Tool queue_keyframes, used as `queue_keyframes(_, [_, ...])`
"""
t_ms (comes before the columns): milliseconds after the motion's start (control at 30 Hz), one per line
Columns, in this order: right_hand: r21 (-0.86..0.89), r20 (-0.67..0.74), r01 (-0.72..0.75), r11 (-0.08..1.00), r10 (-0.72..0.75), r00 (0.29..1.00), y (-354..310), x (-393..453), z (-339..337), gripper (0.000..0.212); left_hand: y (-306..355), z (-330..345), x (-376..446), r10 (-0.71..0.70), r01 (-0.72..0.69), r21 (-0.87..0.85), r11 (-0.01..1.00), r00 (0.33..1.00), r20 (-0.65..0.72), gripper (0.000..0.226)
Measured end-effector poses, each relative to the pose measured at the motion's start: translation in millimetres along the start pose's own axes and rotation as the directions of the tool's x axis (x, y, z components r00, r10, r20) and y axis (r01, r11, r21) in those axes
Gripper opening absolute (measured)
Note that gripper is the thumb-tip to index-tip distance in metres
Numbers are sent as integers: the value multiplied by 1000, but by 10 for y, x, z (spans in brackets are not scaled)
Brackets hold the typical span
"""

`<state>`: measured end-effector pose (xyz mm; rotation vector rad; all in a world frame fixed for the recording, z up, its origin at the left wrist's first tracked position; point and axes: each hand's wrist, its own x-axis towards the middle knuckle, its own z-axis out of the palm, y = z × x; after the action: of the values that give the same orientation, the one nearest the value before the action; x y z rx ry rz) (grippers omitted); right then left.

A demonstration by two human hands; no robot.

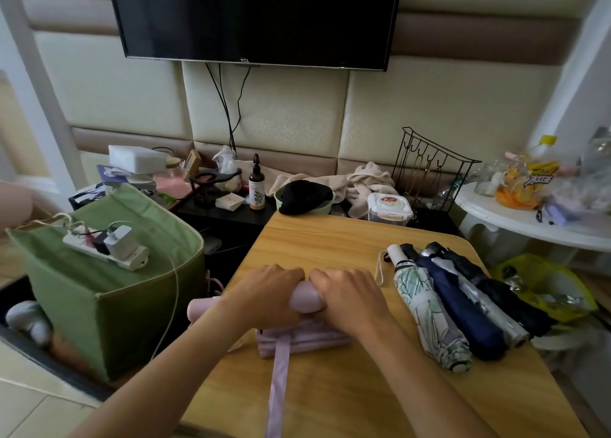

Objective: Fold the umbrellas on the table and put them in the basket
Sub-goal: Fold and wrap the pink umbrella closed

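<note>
Pink umbrella (pixel 305 300) lies crosswise on table (pixel 347 239), long axis left-right; left hand (pixel 267 292) and right hand (pixel 347 292) both clenched round it; basket (pixel 109 308) left of table, nearer left hand; strap (pixel 279 381) loose, trailing.

A wall-mounted TCL television (pixel 254 17) hangs above a cluttered black shelf (pixel 231 214).
Below: a brown spray bottle (pixel 256 186), a black cloth in a green bowl (pixel 305 197), a white power strip (pixel 109 247), a wire rack (pixel 429 166).

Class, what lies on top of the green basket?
A white power strip with plugged-in chargers lies across the green basket rim; the basket's bottom is not visible.
</note>
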<state>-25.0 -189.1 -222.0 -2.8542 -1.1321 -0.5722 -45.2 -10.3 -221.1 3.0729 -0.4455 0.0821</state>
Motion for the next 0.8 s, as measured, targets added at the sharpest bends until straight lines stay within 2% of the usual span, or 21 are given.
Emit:
queue_keyframes(67, [41, 52, 5, 999, -8, 999, -17, 3, -37, 14, -23, -22, -19, 15, -15, -9, 1000, 999, 39, 45])
queue_keyframes(133, [133, 220, -49, 990, 19, 975, -7, 36, -107, 26, -36, -57, -56, 26, -27, 7, 1000, 998, 50, 47])
queue_keyframes(200, [225, 416, -168, 960, 61, 907, 45, 85, -187, 43, -5, -87, -90, 61, -62, 70, 996, 998, 9, 49])
queue_keyframes(267, [236, 502, -221, 946, 76, 862, 100, 105, -204, 53, 41, -103, -113, 93, -86, 123, 989, 994, -50, 50])
queue_keyframes(333, [231, 513, -223, 947, 76, 855, 133, 103, -205, 56, 69, -104, -115, 93, -79, 148, 986, 991, -93, 52])
queue_keyframes(400, [219, 499, -213, 952, 78, 863, 142, 88, -199, 50, 83, -89, -106, 78, -68, 118, 991, 994, -80, 51])
queue_keyframes(467, [186, 470, -182, 965, 75, 880, 119, 63, -206, 37, 54, -94, -99, 37, -39, 47, 998, 998, 42, 47])
queue_keyframes(567, [128, 394, -100, 987, 42, 918, 83, 2, -194, 21, -22, -111, -116, 17, 30, -168, 985, 962, 273, 37])
queue_keyframes(633, [102, 354, -69, 992, 29, 935, 73, -28, -168, 21, -41, -119, -128, 6, 87, -267, 960, 944, 330, 35])
queue_keyframes(700, [133, 337, -83, 988, 34, 941, 84, -31, -172, 23, -55, -147, -128, 21, 84, -314, 946, 948, 318, 37])
queue_keyframes(800, [307, 418, -172, 936, 30, 908, 220, -17, -267, 41, -112, -193, -137, 45, 89, -384, 919, 944, 327, 38])
